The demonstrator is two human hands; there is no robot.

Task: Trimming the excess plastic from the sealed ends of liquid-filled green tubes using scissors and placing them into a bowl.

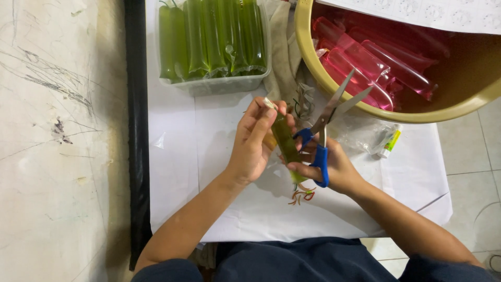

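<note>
Green ice pop half hidden between left hand, right hand.

Clear tub at far left of white sheet, packed with filled tubes standing side by side. Round basin at far right, more tubes lying inside. Cloth between tub and basin. Near middle, left hand and right hand meet over sheet, one tube between them; scissors in right hand, blades toward basin. Small bottle right of hands. Rubber bands just below
</note>
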